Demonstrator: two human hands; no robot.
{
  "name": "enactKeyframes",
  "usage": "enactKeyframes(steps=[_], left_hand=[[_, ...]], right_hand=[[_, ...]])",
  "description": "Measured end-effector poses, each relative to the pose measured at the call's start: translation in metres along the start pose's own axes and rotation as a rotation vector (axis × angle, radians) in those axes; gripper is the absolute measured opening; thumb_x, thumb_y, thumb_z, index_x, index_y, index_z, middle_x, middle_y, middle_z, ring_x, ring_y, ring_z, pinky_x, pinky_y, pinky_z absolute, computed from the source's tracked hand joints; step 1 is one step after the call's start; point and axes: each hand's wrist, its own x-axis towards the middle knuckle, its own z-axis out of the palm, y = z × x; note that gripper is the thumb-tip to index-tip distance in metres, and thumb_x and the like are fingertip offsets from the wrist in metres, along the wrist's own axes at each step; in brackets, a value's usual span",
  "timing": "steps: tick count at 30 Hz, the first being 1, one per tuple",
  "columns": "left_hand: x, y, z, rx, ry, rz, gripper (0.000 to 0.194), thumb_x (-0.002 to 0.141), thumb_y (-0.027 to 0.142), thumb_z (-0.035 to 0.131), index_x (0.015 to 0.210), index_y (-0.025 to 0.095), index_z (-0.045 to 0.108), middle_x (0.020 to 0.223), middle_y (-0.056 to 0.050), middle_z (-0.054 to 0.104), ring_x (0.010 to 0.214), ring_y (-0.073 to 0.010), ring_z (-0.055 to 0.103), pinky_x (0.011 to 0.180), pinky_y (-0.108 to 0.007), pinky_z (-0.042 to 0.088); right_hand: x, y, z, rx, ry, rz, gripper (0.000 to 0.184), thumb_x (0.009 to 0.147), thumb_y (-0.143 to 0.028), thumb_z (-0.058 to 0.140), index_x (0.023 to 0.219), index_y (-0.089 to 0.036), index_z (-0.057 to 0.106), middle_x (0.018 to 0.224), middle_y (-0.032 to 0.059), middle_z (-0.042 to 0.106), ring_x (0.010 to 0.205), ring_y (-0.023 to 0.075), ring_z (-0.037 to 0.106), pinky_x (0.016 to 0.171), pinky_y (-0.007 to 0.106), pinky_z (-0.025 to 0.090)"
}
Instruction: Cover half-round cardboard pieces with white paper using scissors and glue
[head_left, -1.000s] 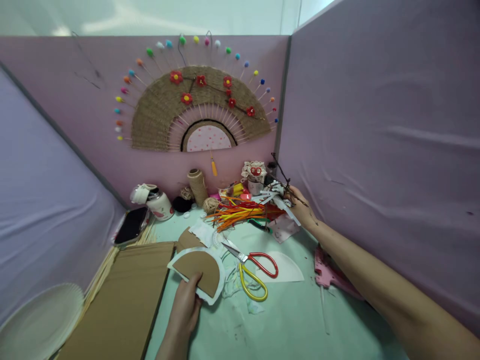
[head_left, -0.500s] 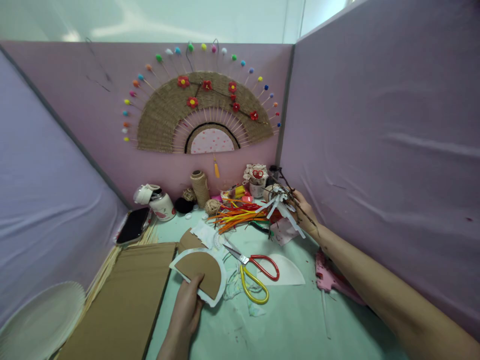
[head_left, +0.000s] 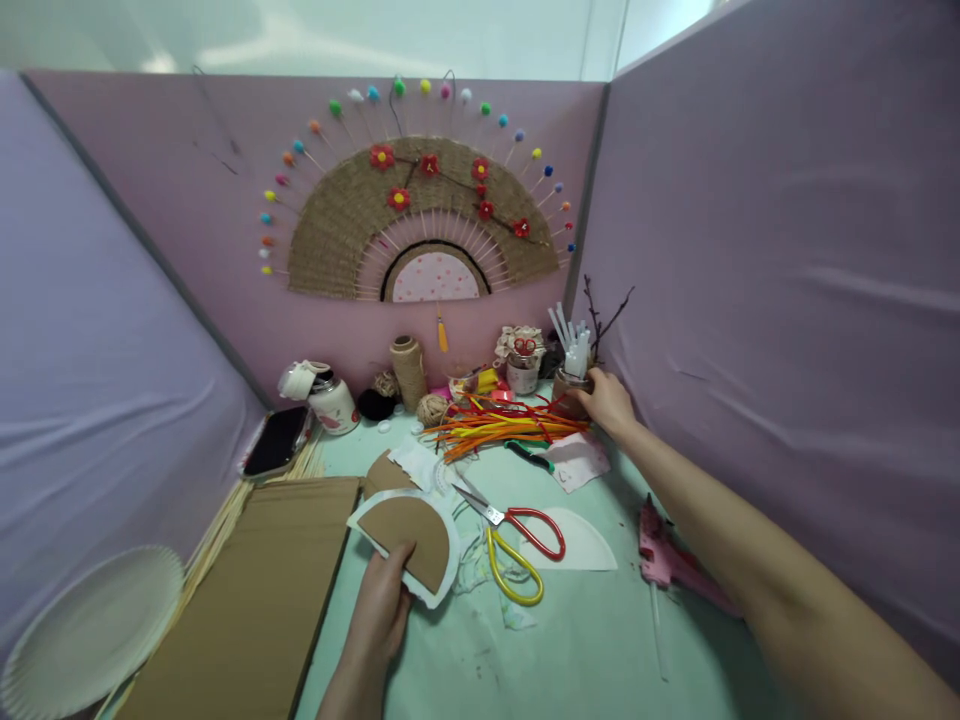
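My left hand (head_left: 384, 598) is closed on a cardboard half-circle (head_left: 414, 530), thumb on top, with a white border of paper or cloth showing round its edge. At the back right my right hand (head_left: 606, 400) grips a brown jar (head_left: 570, 390), which stands upright. White glue sticks (head_left: 576, 350) and dark twigs (head_left: 598, 315) rise out of it. Open scissors (head_left: 491, 515) with one red and one yellow handle lie right of the half-circle, over pale scraps (head_left: 480, 565) and a white half-circle (head_left: 581, 540).
Orange and yellow strips (head_left: 495, 430) lie left of the jar, beside green-handled pliers (head_left: 529, 456). A pink glue gun (head_left: 660, 555) rests under my right forearm. Cardboard (head_left: 247, 590), a phone (head_left: 276, 442) and a white plate (head_left: 94, 630) are on the left. A woven fan (head_left: 330, 240) hangs behind.
The jar, tilted toward me half a second ago, now stands upright at the back right with my right hand on its side. My left hand keeps the half-circle in nearly the same place.
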Motion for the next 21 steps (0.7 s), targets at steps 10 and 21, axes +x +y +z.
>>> enactKeyframes(steps=[10, 21], left_hand=[[-0.01, 0.004, 0.006, -0.049, -0.005, -0.04, 0.038, 0.082, 0.007, 0.058, 0.12, 0.014, 0.062, 0.102, -0.01, 0.075, 0.091, -0.0203, 0.072, 0.088, -0.033, 0.055], [-0.01, -0.001, 0.007, -0.051, -0.034, -0.057, 0.039, 0.079, 0.008, 0.059, 0.118, 0.012, 0.063, 0.104, -0.012, 0.075, 0.094, -0.0221, 0.071, 0.091, -0.036, 0.053]], right_hand=[[-0.016, -0.012, -0.005, -0.088, -0.006, 0.0, 0.05, 0.088, -0.03, 0.06, 0.132, -0.009, 0.047, 0.115, 0.0232, 0.065, 0.101, 0.0332, 0.066, 0.08, 0.039, 0.049], [-0.008, -0.102, 0.01, -0.227, -0.198, -0.326, 0.02, 0.095, -0.02, 0.053, 0.101, -0.013, 0.071, 0.1, 0.0163, 0.068, 0.096, 0.0254, 0.065, 0.088, 0.035, 0.05]])
